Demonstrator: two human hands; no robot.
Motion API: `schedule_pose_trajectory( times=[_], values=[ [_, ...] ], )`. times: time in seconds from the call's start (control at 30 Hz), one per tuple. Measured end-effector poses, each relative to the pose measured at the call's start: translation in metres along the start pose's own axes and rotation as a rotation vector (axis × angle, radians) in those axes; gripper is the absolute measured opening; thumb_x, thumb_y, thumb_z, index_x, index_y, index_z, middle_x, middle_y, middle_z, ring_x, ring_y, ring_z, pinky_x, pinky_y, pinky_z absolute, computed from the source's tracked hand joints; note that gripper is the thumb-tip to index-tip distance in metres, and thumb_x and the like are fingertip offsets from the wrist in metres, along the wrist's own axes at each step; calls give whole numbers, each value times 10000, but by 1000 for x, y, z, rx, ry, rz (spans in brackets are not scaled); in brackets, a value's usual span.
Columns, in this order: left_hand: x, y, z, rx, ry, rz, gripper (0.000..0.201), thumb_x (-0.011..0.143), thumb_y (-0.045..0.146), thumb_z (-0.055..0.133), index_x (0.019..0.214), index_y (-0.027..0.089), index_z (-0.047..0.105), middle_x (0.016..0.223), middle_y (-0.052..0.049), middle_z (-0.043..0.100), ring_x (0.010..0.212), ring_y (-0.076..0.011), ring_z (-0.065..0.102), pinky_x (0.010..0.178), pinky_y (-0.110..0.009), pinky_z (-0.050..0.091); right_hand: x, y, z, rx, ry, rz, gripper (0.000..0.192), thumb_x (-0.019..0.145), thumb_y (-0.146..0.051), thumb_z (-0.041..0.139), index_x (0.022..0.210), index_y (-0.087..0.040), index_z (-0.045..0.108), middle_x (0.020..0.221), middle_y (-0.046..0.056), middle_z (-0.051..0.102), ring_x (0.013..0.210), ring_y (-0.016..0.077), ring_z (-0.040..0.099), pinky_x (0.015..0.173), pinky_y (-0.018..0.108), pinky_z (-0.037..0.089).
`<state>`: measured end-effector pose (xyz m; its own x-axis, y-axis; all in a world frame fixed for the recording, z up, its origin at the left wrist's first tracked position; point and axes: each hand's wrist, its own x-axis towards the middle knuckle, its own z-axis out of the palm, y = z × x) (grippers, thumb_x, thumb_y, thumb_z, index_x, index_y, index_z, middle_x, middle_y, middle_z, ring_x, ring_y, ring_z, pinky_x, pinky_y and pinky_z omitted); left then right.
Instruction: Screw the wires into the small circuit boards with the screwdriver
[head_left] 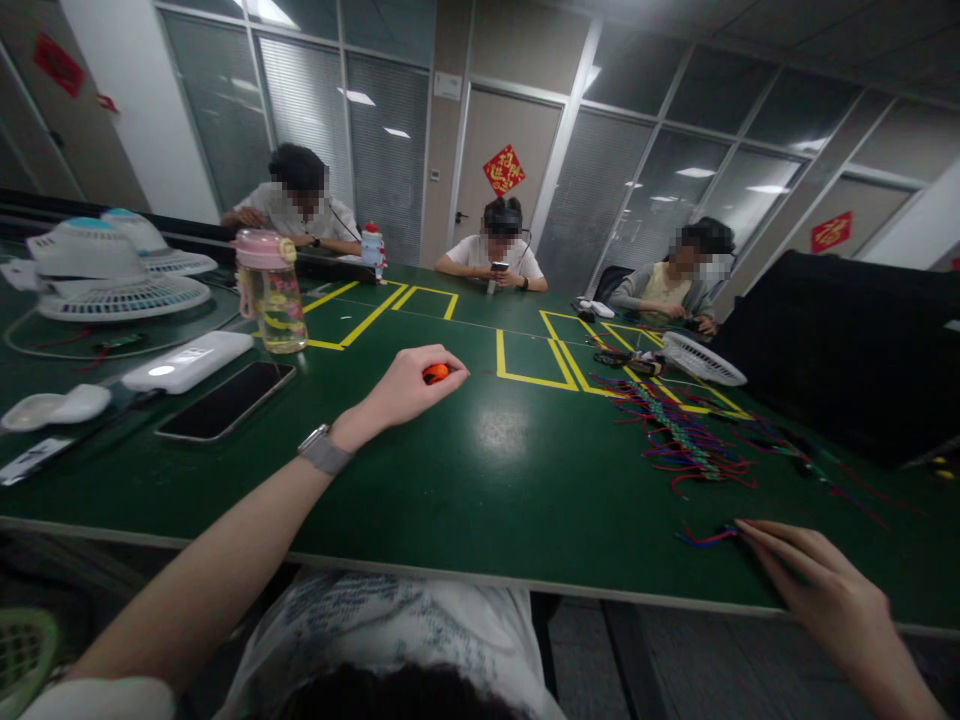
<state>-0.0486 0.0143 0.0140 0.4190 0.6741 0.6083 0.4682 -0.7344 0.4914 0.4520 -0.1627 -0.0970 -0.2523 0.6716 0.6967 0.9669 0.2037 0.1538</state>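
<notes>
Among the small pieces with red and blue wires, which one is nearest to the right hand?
The lone wired piece, pinched by the right hand; the other wired pieces lie farther off, many bunched together.

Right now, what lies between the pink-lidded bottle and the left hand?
In the head view, a corner of yellow tape on the green tabletop lies between the bottle and left hand.

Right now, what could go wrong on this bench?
The wired piece pinched in the right hand is near the front edge of the table; a slip might drop it off. Loose wires splaying from the row of wired boards could snag it. The pink-lidded bottle stands beside the smartphone; a knock could tip it over.
</notes>
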Motion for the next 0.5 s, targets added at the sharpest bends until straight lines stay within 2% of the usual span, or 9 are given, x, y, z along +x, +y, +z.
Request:
schedule_pose_trajectory(
  times=[0.23, 0.37, 0.5],
  values=[
    [0, 0, 0, -3, 2, 4, 228, 852, 343, 564, 839, 169, 709, 851, -41, 689, 779, -159, 622, 759, -290, 469, 2, -3, -1, 48, 1, -16, 329, 891, -400, 498, 892, -191, 753, 901, 83, 714, 781, 222, 699, 693, 337, 593],
    [1, 0, 0, -4, 8, 7, 232, 855, 340, 566, 844, 161, 713, 853, -44, 684, 776, -158, 619, 756, -287, 463, -2, -7, 1, 41, -59, 79, 430, 896, -489, 457, 906, -173, 749, 958, 103, 718, 818, 236, 710, 765, 371, 595],
    [0, 0, 1, -5, 6, 1, 234, 853, 337, 566, 843, 157, 715, 845, -45, 681, 769, -157, 618, 749, -285, 460, -5, -16, 4, 10, -188, 204, 532, 899, -552, 399, 987, -146, 730, 1055, 133, 701, 881, 253, 709, 758, 364, 596]
  ],
)
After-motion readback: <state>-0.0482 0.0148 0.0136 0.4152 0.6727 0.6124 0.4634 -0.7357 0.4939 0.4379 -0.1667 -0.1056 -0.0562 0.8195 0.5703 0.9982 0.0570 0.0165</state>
